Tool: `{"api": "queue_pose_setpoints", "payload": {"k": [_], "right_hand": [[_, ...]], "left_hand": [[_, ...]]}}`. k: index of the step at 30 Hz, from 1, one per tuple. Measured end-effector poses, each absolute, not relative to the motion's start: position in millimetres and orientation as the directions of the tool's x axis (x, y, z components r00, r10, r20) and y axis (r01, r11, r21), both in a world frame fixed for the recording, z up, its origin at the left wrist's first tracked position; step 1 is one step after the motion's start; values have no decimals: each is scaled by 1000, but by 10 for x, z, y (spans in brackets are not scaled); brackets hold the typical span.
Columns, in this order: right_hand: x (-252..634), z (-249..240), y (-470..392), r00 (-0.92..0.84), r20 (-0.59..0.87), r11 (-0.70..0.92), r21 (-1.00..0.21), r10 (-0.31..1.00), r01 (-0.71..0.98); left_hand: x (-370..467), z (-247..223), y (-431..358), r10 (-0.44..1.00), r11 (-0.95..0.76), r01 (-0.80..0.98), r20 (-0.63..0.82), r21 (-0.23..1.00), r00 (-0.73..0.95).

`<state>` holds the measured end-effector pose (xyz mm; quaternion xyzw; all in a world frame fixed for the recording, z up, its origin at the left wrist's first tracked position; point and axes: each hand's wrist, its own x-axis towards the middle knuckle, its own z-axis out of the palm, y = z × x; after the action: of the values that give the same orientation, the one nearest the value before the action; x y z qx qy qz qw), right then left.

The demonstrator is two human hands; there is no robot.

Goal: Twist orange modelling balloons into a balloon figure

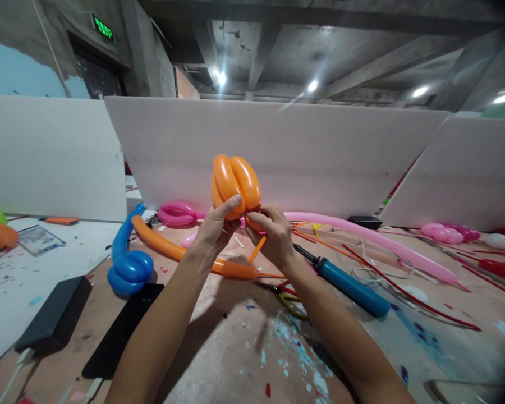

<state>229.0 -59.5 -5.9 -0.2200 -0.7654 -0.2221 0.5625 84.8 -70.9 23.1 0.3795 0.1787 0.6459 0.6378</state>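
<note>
An orange twisted balloon (235, 182), bunched into rounded lobes, is held up above the table in front of me. My left hand (219, 221) grips it from below and the left, its thumb pressed along a lobe. My right hand (274, 230) pinches the balloon's lower end, where a thin uninflated orange tail hangs down. Exactly how the fingertips meet the twist is partly hidden. Beneath the hands lies a long orange balloon (172, 248). A blue twisted balloon (130, 272) rests to the left, and a teal hand pump (353, 287) is to the right.
A long pink balloon (374, 238) stretches across the right side. Scissors (292, 306) lie below my right hand. A black phone (120, 336) and a dark power bank (54, 317) with cables sit front left. White panels (278, 151) stand along the back.
</note>
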Motion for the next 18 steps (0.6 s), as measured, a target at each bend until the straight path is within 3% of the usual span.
{"api": "queue_pose_setpoints", "payload": {"k": [10,18], "right_hand": [[2281,-92,-539,-304,941,802,68,145,594],[2288,-85,-556,-239,942,868,-92,234,488]], "left_hand": [[835,253,-694,985,-17,-722,135,691,107],[810,173,-640,929,-126,-653,320,747,187]]}}
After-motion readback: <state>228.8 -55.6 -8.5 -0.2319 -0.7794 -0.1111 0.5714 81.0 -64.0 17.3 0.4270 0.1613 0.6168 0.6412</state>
